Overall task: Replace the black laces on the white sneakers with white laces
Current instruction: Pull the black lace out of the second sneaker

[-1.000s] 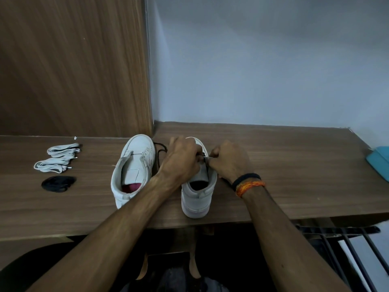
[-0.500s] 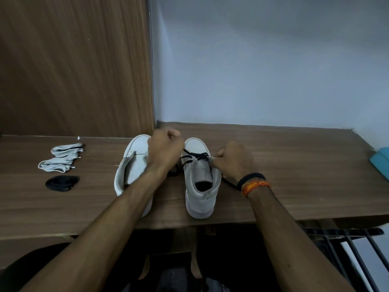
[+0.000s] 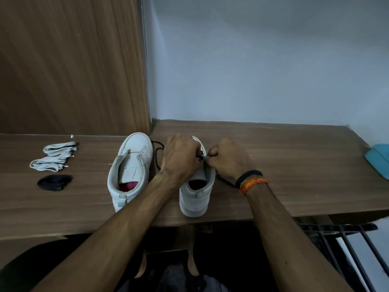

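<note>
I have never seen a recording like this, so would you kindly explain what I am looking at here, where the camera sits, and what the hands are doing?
There is no machine here: a person wears a wide-angle camera on the head, looking forward and down, so the two forearms reach in from the bottom. On the wooden table stand two white sneakers. The left sneaker has no lace in it. The right sneaker still carries a black lace, whose loose ends trail out on both sides. The left hand and the right hand meet over that shoe, fingers curled, apparently pinching the lace at the eyelets. At far left lie two bundles of white laces and a bundled black lace. A teal object shows at the right edge.
</note>
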